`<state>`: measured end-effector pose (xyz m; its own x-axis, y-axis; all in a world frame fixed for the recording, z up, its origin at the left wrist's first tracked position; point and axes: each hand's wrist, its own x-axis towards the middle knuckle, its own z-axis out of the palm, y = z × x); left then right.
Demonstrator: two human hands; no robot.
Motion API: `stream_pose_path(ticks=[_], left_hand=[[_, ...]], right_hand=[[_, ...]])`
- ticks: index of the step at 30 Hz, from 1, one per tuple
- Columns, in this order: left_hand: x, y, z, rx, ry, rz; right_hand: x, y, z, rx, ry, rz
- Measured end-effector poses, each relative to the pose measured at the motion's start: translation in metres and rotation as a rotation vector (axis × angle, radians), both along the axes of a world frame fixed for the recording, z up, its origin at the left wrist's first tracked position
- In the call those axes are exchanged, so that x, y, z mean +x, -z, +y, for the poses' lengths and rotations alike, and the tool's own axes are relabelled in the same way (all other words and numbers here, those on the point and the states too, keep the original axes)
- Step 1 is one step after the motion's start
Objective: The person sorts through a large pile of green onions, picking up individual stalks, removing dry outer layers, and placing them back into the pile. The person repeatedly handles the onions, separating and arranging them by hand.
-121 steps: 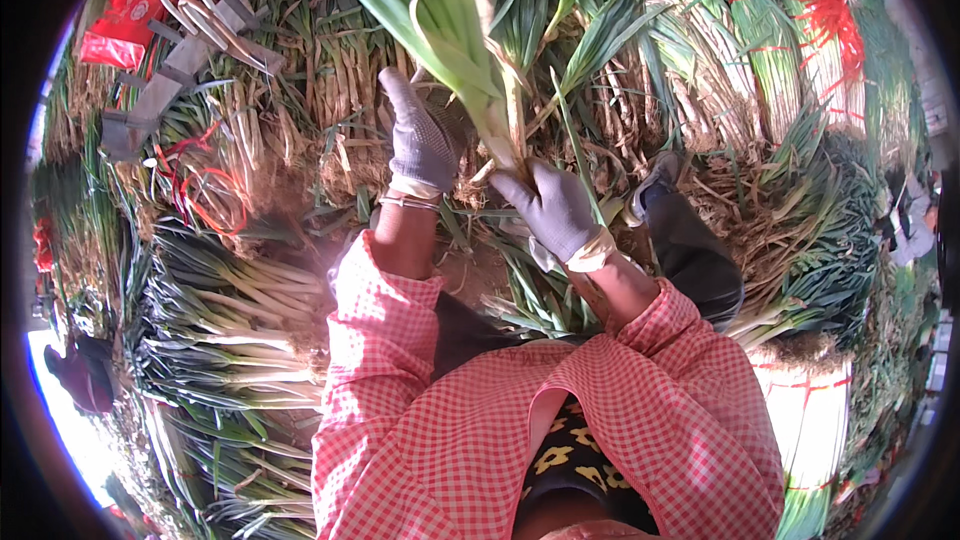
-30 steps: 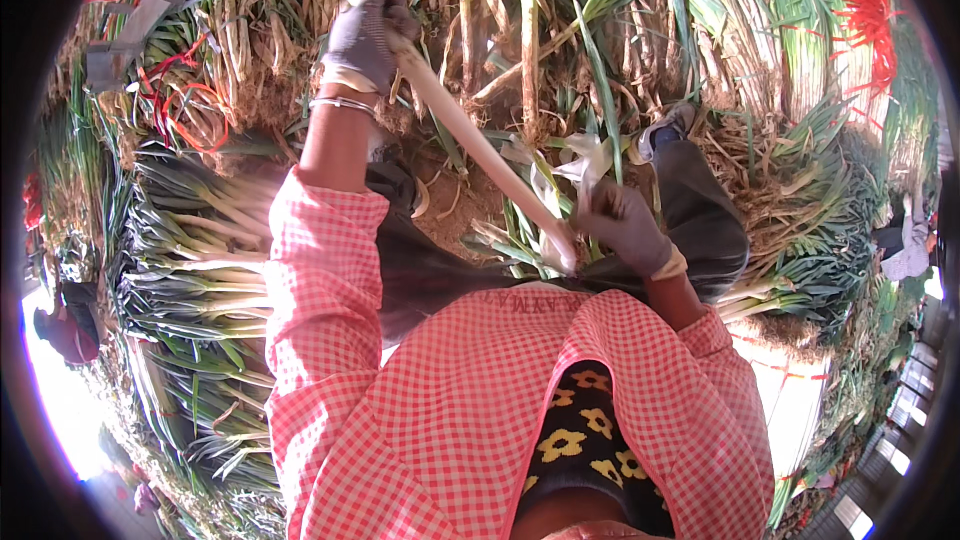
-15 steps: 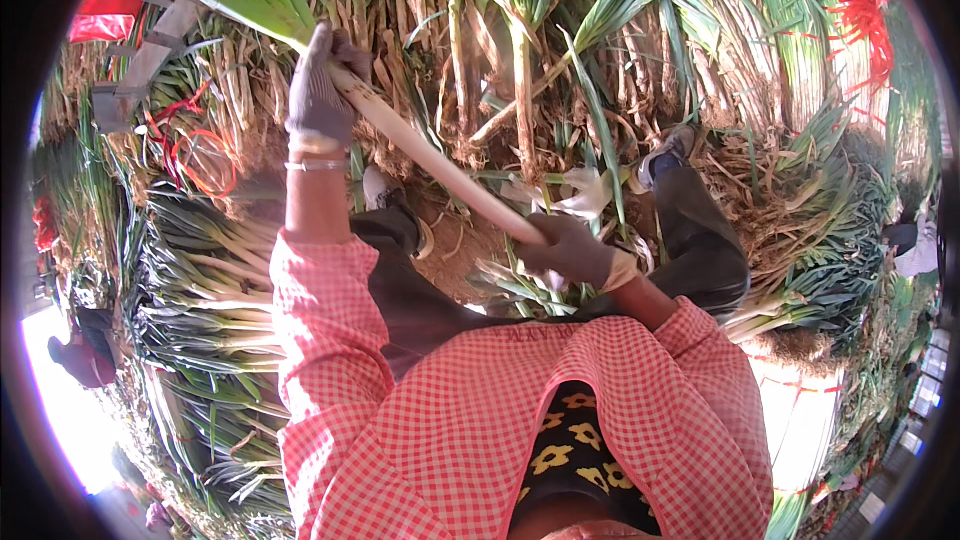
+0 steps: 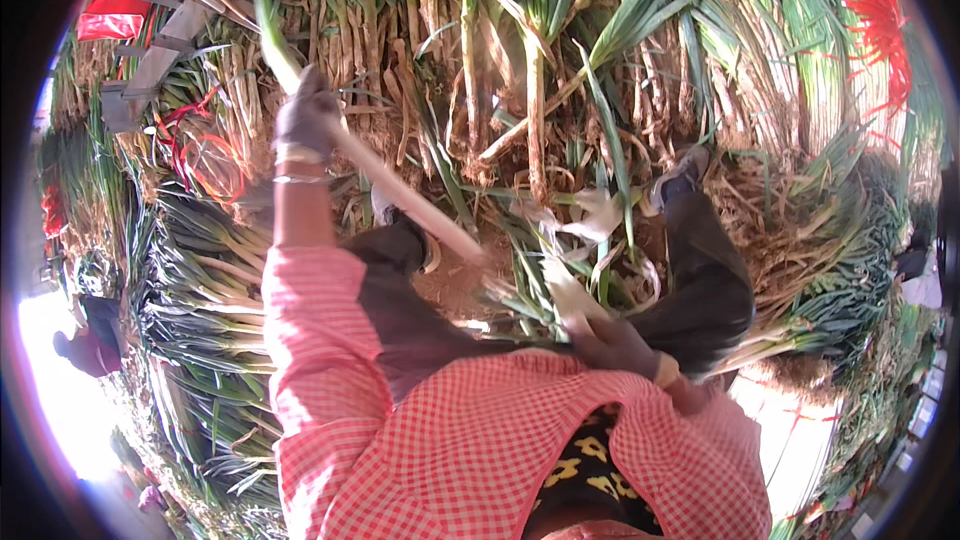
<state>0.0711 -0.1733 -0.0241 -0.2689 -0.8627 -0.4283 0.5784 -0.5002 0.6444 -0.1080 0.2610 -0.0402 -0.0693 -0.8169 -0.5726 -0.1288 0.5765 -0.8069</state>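
Note:
My left hand (image 4: 308,118), in a dark glove, is closed around the upper shaft of a long leek (image 4: 405,185). Its green leaves rise past that hand, and the pale shaft slants down to the right. My right hand (image 4: 615,342), also gloved, is apart from the shaft, close to my lap. From its fingers sticks a pale peeled leek layer (image 4: 565,295), smeared by motion. Below, between my legs, lies a heap of stripped leek leaves (image 4: 595,215).
Untrimmed leeks (image 4: 535,110) stand packed along the far side. Stacked leeks (image 4: 215,310) lie at left, others (image 4: 850,270) at right. Red ties (image 4: 880,30) hang at the far right, near a red bag's (image 4: 115,5) opposite side. A grey metal frame (image 4: 165,60) stands far left.
My right hand has left the lower end of the shaft and moved toward my lap with a pale layer. My left hand has dropped slightly, still gripping the leek.

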Motion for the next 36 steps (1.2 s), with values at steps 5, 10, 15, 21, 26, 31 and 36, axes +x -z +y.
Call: stream_pose_path(ticks=[5,10,15,21,26,31,36], left_hand=[[0.003,-0.028,0.041,-0.155,0.142,-0.312],[0.002,-0.039,0.070,-0.288,0.160,-0.424],[-0.004,-0.046,0.054,-0.231,0.168,-0.451],[-0.005,-0.053,0.057,-0.173,0.095,-0.413],[-0.008,-0.054,0.064,-0.205,0.160,-0.220],[-0.031,-0.041,0.071,-0.165,0.144,-0.180],[-0.069,-0.019,0.086,-0.105,0.263,-0.264]], right_hand=[[-0.047,0.036,-0.061,-0.182,-0.513,0.727],[-0.053,0.167,-0.287,-0.201,0.031,0.555],[-0.030,0.254,-0.409,0.016,0.093,0.958],[-0.057,0.231,-0.400,0.085,0.271,0.487],[-0.088,0.181,-0.312,-0.326,0.540,-0.455],[-0.107,0.092,-0.229,-0.193,0.614,-0.488],[-0.089,0.017,-0.119,-0.224,0.432,-0.286]])
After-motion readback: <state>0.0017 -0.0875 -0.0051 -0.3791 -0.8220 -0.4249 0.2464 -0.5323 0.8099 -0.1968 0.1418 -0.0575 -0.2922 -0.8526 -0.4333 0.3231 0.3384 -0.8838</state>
